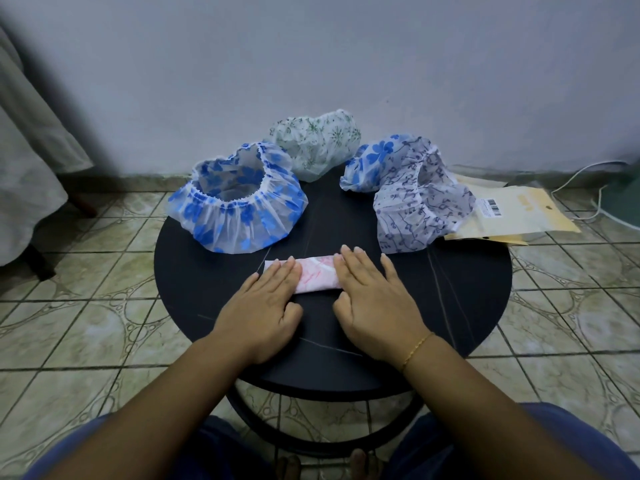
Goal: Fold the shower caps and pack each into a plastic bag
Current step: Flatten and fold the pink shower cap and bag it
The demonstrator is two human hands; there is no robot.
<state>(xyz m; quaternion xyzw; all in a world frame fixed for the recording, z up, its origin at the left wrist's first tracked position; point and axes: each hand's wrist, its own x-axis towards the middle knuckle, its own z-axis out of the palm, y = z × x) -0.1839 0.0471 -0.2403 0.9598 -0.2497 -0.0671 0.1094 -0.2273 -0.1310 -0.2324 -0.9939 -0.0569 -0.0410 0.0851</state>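
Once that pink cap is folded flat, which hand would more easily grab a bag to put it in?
Probably the right hand. The plastic bags lie at the table's right edge, on that hand's side. The left hand would have to cross over the pink folded cap.

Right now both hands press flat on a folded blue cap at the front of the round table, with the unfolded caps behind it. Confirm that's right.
Not quite: the folded cap is pink and white, not blue. The head view shows the left hand and right hand pressing flat on its ends at the front of the round table, unfolded caps behind.
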